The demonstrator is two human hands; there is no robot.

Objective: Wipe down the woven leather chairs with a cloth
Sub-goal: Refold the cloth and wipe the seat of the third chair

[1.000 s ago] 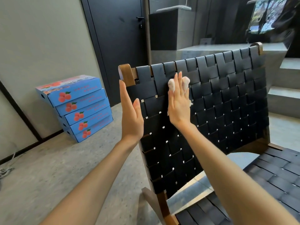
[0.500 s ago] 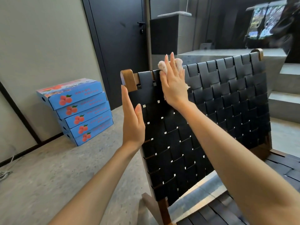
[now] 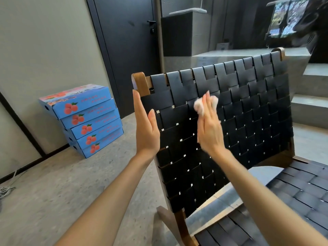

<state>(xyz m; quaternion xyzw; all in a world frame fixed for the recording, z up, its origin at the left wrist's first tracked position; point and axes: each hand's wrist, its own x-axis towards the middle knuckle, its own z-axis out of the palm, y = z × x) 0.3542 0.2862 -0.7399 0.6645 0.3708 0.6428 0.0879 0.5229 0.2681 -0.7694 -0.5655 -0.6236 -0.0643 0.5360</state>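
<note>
A chair with a black woven leather backrest [image 3: 248, 107] and a brown wooden frame [image 3: 140, 82] stands in front of me. Its woven seat [image 3: 301, 192] reaches toward the lower right. My right hand [image 3: 210, 128] presses a small white cloth [image 3: 199, 105] flat against the upper left of the backrest, fingers straight; the hand is motion-blurred. My left hand [image 3: 145, 126] is held flat and upright against the backrest's left edge, just below the wooden corner, holding nothing.
A stack of several blue fruit boxes [image 3: 83, 119] sits on the concrete floor by the left wall. A dark door [image 3: 124, 50] is behind the chair. Concrete steps [image 3: 308, 103] rise at the right. Cables [image 3: 5, 189] lie at the far left.
My right hand slid the cloth up to the backrest's top edge, then back down and to the right. The left hand stayed at the left edge.
</note>
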